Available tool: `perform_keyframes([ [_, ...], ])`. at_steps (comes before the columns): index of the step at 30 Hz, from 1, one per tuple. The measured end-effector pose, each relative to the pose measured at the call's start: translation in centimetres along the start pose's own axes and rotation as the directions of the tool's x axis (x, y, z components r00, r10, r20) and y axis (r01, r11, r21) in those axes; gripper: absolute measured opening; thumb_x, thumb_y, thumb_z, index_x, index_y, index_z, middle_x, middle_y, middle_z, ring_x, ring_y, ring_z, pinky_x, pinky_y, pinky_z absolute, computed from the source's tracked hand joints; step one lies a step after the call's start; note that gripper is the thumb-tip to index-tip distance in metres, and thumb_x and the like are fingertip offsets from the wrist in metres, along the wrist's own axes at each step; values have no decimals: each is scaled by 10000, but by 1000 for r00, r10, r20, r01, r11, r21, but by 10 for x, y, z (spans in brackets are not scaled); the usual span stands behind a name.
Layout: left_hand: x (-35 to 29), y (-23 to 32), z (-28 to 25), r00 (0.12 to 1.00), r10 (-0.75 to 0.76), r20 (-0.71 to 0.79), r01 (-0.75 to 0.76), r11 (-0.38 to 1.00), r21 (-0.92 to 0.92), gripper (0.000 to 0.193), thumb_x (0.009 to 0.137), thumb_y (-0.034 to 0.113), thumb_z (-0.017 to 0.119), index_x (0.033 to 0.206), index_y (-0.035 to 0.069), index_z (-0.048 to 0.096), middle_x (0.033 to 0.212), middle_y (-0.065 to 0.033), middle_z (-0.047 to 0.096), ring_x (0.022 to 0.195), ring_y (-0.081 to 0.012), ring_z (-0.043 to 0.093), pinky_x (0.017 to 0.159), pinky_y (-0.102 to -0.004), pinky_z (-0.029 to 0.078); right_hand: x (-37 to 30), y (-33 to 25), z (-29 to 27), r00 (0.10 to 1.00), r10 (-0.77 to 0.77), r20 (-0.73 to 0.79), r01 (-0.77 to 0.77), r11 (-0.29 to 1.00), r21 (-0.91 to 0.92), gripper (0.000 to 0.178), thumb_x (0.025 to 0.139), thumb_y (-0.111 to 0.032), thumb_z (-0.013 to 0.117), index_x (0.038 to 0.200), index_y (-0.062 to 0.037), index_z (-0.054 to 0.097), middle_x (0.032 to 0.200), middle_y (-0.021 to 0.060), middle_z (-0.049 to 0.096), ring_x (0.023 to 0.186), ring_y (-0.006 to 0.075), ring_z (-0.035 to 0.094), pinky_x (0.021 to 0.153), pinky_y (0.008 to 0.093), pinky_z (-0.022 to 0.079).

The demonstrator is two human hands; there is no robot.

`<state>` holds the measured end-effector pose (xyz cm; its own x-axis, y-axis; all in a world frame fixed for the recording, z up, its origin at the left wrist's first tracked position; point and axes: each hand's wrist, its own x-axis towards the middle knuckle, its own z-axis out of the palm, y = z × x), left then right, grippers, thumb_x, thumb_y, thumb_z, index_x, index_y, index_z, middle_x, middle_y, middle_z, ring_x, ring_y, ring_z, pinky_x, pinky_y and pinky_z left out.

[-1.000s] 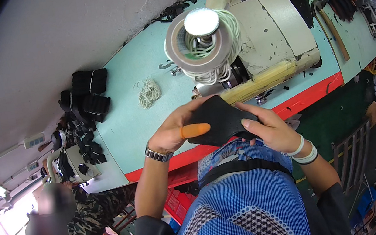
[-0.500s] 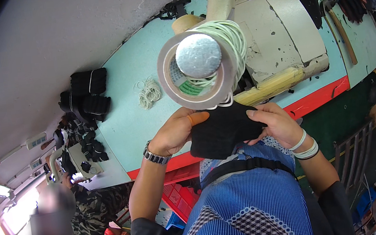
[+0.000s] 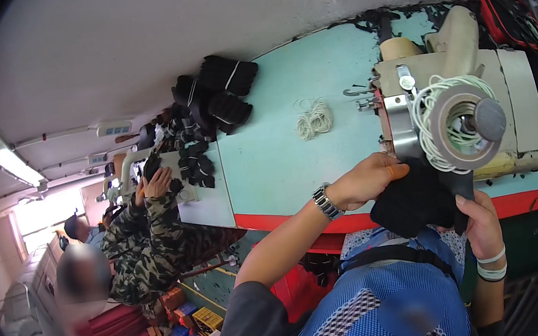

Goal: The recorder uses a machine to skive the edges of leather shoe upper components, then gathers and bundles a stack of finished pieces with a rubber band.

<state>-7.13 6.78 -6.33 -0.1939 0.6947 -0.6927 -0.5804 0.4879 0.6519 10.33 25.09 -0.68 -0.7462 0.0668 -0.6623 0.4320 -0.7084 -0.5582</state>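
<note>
A piece of black cloth [image 3: 411, 203] hangs between my two hands, in front of the machine at the table's red front edge. My left hand [image 3: 368, 181], with an orange cover on one finger and a watch at the wrist, is closed on its upper left part. My right hand [image 3: 482, 226], white bands round the wrist, pinches the cloth's right side. Just beyond is a beige sewing machine [image 3: 513, 81]. A grey tape roll [image 3: 443, 140] and a coil of pale cord [image 3: 424, 108] hang in front of it and hide part of it.
On the pale green table [image 3: 262, 169] lies a small bundle of white string [image 3: 314, 122]. Tied black bundles [image 3: 227, 76] are stacked farther left. A co-worker in camouflage sleeves [image 3: 163, 238] handles black pieces there. A red crate [image 3: 301, 291] stands below the table edge.
My view has swung left, so the table and machine appear farther right and more of the co-worker shows. Both hands keep hold of the black cloth, which now hangs more bunched.
</note>
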Motion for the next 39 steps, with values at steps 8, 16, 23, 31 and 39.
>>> perform_keyframes([
  [8,-27,29,2,995,-58,84,68,990,-124,316,942,227,508,1136,-15,570,950,-12,638,716,-32,572,554,-174,447,9,8,7,1000,21,11,-21,999,43,305,898,-126,529,1146,52,528,1005,97,622,851,176,625,720,323,539],
  [16,-30,33,-2,998,-48,51,54,991,-126,391,944,239,507,1245,-11,494,1099,-96,614,895,-119,626,622,-209,520,8,8,11,998,-33,-48,35,998,43,289,888,-114,521,1124,53,529,910,49,586,796,118,584,721,284,527],
  [23,-26,29,6,988,-127,-86,128,992,7,362,933,269,529,1197,22,539,996,-70,625,770,-88,610,512,-199,489,1,14,2,998,-36,-56,38,998,44,284,882,-112,526,1115,51,528,902,30,561,797,91,546,716,276,517],
  [31,-20,15,-13,999,-28,-38,32,996,87,406,920,230,565,1233,-15,485,1108,-109,605,777,-121,654,588,-229,559,-2,10,9,993,-74,-93,79,995,55,264,858,-102,541,1082,39,542,858,6,545,772,66,517,718,241,468],
  [39,-16,19,-7,997,77,-29,-70,980,188,447,930,166,544,1310,-25,408,1248,-140,535,1146,-198,533,919,-318,491,-5,14,9,988,-112,-105,113,994,0,266,840,-90,545,1083,17,550,836,-25,519,738,47,456,694,206,405],
])
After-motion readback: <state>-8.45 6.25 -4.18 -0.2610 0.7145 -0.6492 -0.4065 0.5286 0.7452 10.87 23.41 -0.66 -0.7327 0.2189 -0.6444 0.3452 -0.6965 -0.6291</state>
